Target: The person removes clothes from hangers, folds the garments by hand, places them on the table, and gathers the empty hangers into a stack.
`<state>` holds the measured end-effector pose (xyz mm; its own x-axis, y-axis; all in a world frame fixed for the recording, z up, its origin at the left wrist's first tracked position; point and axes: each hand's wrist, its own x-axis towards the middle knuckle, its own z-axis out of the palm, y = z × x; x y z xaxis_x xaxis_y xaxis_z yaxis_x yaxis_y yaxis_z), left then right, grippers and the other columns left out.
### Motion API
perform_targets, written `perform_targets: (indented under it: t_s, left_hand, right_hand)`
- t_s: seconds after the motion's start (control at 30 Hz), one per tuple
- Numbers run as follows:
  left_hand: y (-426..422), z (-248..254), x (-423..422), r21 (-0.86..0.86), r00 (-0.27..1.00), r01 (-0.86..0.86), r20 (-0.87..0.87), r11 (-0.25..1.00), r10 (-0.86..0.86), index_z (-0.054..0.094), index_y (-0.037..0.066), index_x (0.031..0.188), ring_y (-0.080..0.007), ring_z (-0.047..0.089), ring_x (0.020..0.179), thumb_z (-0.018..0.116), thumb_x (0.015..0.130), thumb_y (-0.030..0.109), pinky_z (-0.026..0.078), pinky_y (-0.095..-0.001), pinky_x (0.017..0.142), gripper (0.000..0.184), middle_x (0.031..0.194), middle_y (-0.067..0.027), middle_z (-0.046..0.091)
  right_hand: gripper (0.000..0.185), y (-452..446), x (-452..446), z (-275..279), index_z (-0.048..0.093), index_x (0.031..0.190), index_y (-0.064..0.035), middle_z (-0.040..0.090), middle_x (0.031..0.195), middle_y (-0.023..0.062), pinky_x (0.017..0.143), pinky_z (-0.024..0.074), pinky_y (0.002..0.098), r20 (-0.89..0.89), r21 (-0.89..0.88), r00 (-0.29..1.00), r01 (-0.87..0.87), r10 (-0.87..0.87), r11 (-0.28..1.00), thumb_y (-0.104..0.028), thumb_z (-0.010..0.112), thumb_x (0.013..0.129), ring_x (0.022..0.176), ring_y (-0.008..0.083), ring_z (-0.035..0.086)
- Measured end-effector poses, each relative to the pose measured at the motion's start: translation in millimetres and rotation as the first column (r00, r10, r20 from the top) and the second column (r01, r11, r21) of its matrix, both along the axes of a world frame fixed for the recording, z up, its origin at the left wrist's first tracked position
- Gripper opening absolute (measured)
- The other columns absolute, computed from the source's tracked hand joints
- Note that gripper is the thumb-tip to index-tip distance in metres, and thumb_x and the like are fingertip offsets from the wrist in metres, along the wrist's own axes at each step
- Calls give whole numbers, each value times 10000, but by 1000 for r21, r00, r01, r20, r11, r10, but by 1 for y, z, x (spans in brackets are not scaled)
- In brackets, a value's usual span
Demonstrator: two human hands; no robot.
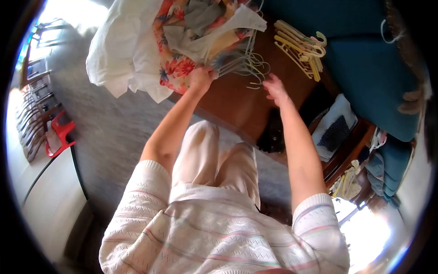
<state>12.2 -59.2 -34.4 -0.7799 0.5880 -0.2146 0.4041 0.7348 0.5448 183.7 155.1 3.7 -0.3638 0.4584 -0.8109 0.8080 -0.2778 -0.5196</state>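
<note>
My left hand (202, 78) is closed around the near ends of a bunch of thin grey-white clothes hangers (237, 63), beside a floral cloth (175, 68) with red and blue flowers. The hooks of the hangers fan out to the right over the brown wooden surface. Just beyond those hooks, my right hand (276, 90) reaches in with its fingers apart and nothing visible in them. Grey and white garments (200, 34) lie heaped on the floral cloth. My left fingertips are partly hidden.
A stack of yellow and cream hangers (301, 48) lies on the wooden surface (237, 105) near a teal cushion (365, 73). White fabric (121, 50) hangs at the left. A folded blue-grey cloth (335, 128) is right of my forearm. A red stool (61, 134) stands far left.
</note>
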Motion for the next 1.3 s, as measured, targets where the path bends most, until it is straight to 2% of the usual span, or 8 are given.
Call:
perform_targets:
  t_s: [0.3, 0.43, 0.57, 0.77, 0.9, 0.97, 1.23, 1.3]
  left_hand:
    - [47, 17, 21, 130, 996, 90, 9, 987, -92, 666, 88, 805, -337, 590, 722, 607, 761, 212, 467, -410, 653, 144, 771, -139, 617]
    - [27, 88, 11, 329, 971, 181, 89, 927, -221, 652, 55, 795, -295, 601, 673, 630, 739, 157, 474, -358, 605, 118, 728, -129, 620]
    - [2, 204, 1, 362, 813, 448, 215, 817, -541, 651, 65, 762, -231, 588, 615, 620, 721, 108, 464, -314, 567, 68, 688, -83, 610]
    - [-2, 312, 15, 271, 716, 620, 189, 736, -672, 627, 49, 716, -223, 562, 594, 629, 680, 92, 448, -323, 546, 57, 655, -58, 564]
    - [14, 326, 26, 231, 768, 641, -182, 732, -615, 635, 68, 729, -234, 564, 607, 635, 669, 75, 453, -324, 548, 61, 670, -51, 566]
    - [28, 329, 32, 229, 775, 632, -160, 740, -612, 632, 59, 726, -225, 575, 606, 657, 678, 98, 464, -310, 551, 67, 682, -53, 575]
    - [92, 330, 79, 319, 640, 734, -28, 600, -768, 647, 42, 734, -161, 601, 563, 711, 686, 131, 466, -267, 518, 120, 710, -63, 610]
    - [106, 321, 87, 405, 622, 639, 228, 654, -749, 651, 17, 761, -112, 582, 586, 684, 702, 54, 448, -232, 534, 77, 710, -51, 612]
  right_hand:
    - [502, -48, 8, 6, 472, 1234, -40, 611, 957, 53, 540, 441, 277, -36, -245, 999, -37, 29, 969, -199, 636, 788, 806, 121, 587]
    - [648, -5, 54, 29, 369, 1319, -50, 579, 1107, 157, 770, 496, 317, -149, 314, 988, 16, 32, 949, -180, 684, 768, 882, 194, 600]
    - [688, 2, 29, 142, 400, 1315, -98, 462, 1269, 135, 864, 452, 353, -423, 588, 810, -95, 405, 803, -225, 734, 727, 1076, 246, 508]
    - [286, -23, 29, 269, 659, 934, -133, 595, 1015, 25, 800, 385, 321, -9, 945, 569, -265, 822, 194, -342, 688, 740, 923, 225, 519]
    - [146, -18, 70, 287, 630, 786, -76, 589, 711, 42, 652, 405, 317, -163, 903, 733, -158, 660, 399, -219, 661, 787, 714, 203, 526]
    - [152, -16, 93, 298, 609, 755, -42, 563, 645, 62, 544, 402, 313, -367, 702, 808, -83, 460, 707, -178, 632, 821, 626, 209, 519]
    - [296, -11, 208, 295, 563, 685, 5, 539, 578, 63, 471, 383, 291, -365, 662, 929, 212, 62, 719, -207, 548, 890, 517, 133, 505]
    - [338, -9, 247, 297, 569, 697, -20, 503, 546, 31, 485, 384, 280, -372, 528, 915, 348, -158, 775, -271, 508, 916, 488, 135, 465]
